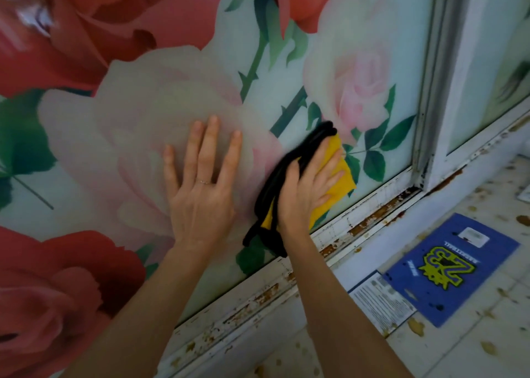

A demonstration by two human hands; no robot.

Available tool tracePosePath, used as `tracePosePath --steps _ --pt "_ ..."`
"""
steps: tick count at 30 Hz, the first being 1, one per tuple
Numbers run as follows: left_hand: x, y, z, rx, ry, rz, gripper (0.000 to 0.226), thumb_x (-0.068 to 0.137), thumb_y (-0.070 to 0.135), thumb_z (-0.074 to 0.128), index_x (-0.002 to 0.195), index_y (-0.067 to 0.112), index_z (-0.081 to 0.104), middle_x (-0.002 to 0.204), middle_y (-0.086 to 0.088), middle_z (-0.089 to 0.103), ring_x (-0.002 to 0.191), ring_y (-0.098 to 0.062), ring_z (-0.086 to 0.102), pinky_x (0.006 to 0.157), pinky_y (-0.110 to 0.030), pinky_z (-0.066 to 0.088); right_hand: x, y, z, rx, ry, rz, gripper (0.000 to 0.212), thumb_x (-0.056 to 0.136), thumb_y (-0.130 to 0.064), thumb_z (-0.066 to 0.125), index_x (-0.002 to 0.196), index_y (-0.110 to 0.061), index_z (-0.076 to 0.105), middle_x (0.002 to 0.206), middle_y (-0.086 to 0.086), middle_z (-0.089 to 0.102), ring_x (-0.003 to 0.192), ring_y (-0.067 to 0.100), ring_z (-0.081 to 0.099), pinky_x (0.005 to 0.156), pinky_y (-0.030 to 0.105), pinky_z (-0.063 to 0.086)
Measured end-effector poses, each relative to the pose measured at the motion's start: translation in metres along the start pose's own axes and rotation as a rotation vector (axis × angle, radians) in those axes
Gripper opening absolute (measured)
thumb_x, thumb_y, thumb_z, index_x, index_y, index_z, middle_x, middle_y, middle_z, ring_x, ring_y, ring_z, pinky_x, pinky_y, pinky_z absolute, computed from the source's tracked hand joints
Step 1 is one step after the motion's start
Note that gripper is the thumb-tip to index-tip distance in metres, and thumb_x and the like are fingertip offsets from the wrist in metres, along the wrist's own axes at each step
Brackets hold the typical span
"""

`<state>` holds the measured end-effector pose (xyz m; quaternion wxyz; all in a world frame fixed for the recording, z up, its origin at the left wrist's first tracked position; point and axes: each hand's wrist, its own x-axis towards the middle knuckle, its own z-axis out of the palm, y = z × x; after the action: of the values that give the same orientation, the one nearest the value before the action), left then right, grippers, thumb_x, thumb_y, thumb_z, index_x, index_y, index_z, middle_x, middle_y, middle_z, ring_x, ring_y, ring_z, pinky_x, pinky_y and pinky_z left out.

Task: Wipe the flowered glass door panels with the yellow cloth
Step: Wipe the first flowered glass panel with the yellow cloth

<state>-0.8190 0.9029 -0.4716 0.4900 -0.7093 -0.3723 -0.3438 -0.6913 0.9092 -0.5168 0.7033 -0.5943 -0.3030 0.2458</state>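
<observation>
Pressing flat-fingered on the flowered glass panel [149,99], right hand [305,189] pins the yellow cloth [343,183], left hand [200,189] holds nothing.

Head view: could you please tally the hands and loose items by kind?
Hands: 2 (left hand, right hand)
Cloth: 1
Ring: 1
Papers on the floor: 2 (blue card, white leaflet)
Total: 6
</observation>
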Motion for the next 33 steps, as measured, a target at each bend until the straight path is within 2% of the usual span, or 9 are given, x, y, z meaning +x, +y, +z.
tracePosePath --steps 5,12,16,18,24,26,29,31,33 --pt "0.002 0.003 0.003 -0.005 0.012 -0.022 0.054 0.102 0.004 0.044 0.154 0.018 0.041 0.161 -0.015 0.029 0.151 -0.029 0.023 0.122 -0.054 0.012 0.022 0.002 -0.010 -0.080 -0.027 -0.227 0.065 0.098 -0.042 0.035 0.151 -0.054 -0.001 0.170 -0.013 -0.016 0.154 0.018 -0.025 0.116 0.054 -0.021" --pt "0.001 0.004 0.005 -0.003 0.024 -0.029 0.057 0.101 0.007 0.051 0.155 0.020 0.039 0.162 -0.014 0.027 0.152 -0.028 0.021 0.122 -0.055 0.012 0.014 -0.011 -0.009 -0.113 -0.041 -0.173 0.067 0.096 -0.041 0.032 0.153 -0.051 -0.004 0.169 -0.011 -0.018 0.154 0.019 -0.024 0.119 0.056 -0.018" --pt "0.002 0.004 -0.001 -0.063 -0.023 -0.029 0.055 0.102 0.010 0.048 0.156 0.018 0.038 0.163 -0.015 0.024 0.152 -0.030 0.021 0.123 -0.055 0.008 0.005 -0.031 -0.001 -0.230 -0.109 -0.502 0.066 0.098 -0.039 0.035 0.153 -0.048 -0.001 0.164 -0.016 -0.019 0.153 0.021 -0.027 0.117 0.051 -0.025" --pt "0.003 0.002 -0.004 -0.095 -0.043 -0.013 0.053 0.104 0.013 0.049 0.156 0.018 0.037 0.163 -0.014 0.022 0.152 -0.029 0.022 0.124 -0.053 0.007 0.019 -0.044 -0.006 -0.264 -0.122 -0.581 0.068 0.099 -0.035 0.038 0.155 -0.047 0.002 0.167 -0.014 -0.015 0.154 0.022 -0.023 0.114 0.047 -0.028" --pt "0.014 -0.017 -0.017 -0.072 -0.052 -0.001 0.059 0.100 0.000 0.048 0.156 0.013 0.036 0.163 -0.014 0.023 0.152 -0.026 0.023 0.124 -0.049 0.010 0.025 -0.071 0.000 -0.241 -0.026 -0.458 0.065 0.101 -0.033 0.032 0.161 -0.038 0.007 0.172 0.000 -0.005 0.156 0.029 -0.014 0.122 0.059 -0.012" --pt "0.030 -0.028 -0.023 -0.060 -0.002 -0.067 0.051 0.103 0.006 0.037 0.154 0.011 0.037 0.162 -0.016 0.026 0.150 -0.029 0.027 0.123 -0.051 0.011 0.009 -0.086 0.015 -0.281 -0.006 -0.578 0.063 0.100 -0.034 0.034 0.160 -0.036 0.013 0.172 0.006 0.003 0.156 0.038 -0.007 0.121 0.064 -0.008" --pt "0.055 -0.051 -0.034 -0.050 0.047 -0.120 0.049 0.106 0.013 0.032 0.154 0.009 0.038 0.161 -0.019 0.029 0.151 -0.031 0.026 0.123 -0.051 0.009 -0.001 -0.113 0.031 -0.363 -0.013 -0.900 0.059 0.102 -0.036 0.038 0.159 -0.031 0.029 0.170 0.010 0.018 0.155 0.045 0.005 0.119 0.068 0.000" --pt "0.063 -0.067 -0.040 -0.008 0.095 -0.130 0.051 0.104 0.006 0.040 0.154 0.010 0.039 0.161 -0.018 0.030 0.151 -0.031 0.026 0.124 -0.051 0.009 0.004 -0.128 0.031 -0.363 -0.024 -0.932 0.058 0.102 -0.037 0.038 0.160 -0.033 0.030 0.170 0.007 0.017 0.156 0.041 0.003 0.119 0.068 0.001" --pt "0.064 -0.081 -0.047 0.011 0.121 -0.138 0.053 0.101 -0.001 0.046 0.153 0.010 0.041 0.160 -0.017 0.032 0.151 -0.030 0.026 0.124 -0.050 0.009 0.005 -0.136 0.033 -0.320 0.014 -0.852 0.061 0.100 -0.035 0.036 0.160 -0.035 0.027 0.171 0.005 0.014 0.157 0.037 0.001 0.121 0.067 0.001"
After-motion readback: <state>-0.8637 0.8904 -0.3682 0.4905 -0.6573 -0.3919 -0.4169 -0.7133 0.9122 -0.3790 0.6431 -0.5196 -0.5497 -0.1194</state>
